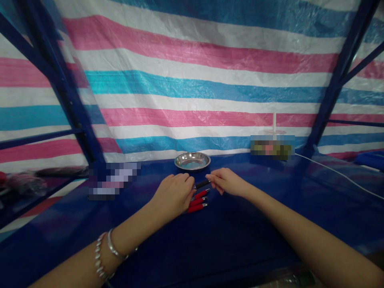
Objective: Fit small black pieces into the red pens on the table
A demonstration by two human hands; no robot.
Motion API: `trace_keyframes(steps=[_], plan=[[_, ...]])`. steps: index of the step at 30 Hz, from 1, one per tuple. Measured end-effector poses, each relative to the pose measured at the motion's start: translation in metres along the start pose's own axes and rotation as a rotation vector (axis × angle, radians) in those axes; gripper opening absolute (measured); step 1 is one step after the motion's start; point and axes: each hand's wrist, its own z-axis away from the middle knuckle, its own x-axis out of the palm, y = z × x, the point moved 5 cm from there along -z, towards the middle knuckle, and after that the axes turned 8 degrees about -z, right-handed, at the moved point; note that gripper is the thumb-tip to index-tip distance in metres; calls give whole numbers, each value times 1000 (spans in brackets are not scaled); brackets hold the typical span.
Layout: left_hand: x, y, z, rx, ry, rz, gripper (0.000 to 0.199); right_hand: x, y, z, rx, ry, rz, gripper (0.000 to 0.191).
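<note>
A black pen [202, 185] is held between my two hands, just in front of a shiny metal dish [192, 161]. The fingers of my left hand [177, 194] are closed round its left end. At its right end, my right hand [226, 182] pinches the tip with thumb and fingers. Several red pens lie side by side on the blue table [240, 232], below the black one; the nearest red pen [196, 208] is partly covered by my left hand, as are the left ends of the others.
On the left are a blurred-out item [114, 182] and a plastic-wrapped bundle [27, 182]. Another blurred-out item [272, 148] stands at the back right, with a white cable [339, 172] running right. Blue metal posts and a striped sheet [192, 64] rise behind.
</note>
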Motion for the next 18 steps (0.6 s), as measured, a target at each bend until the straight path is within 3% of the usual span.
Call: trace_keyframes(steps=[10,14,18], plan=[[-2,4,0,39,53,-110,8,1,4,-1,22,-6,-29,38],[0,2,0,21,12,-123,8,2,3,-1,1,-7,-11,37],[4,-4,-1,-14,-18,-126,6,-5,-1,0,-48,75,35,29]])
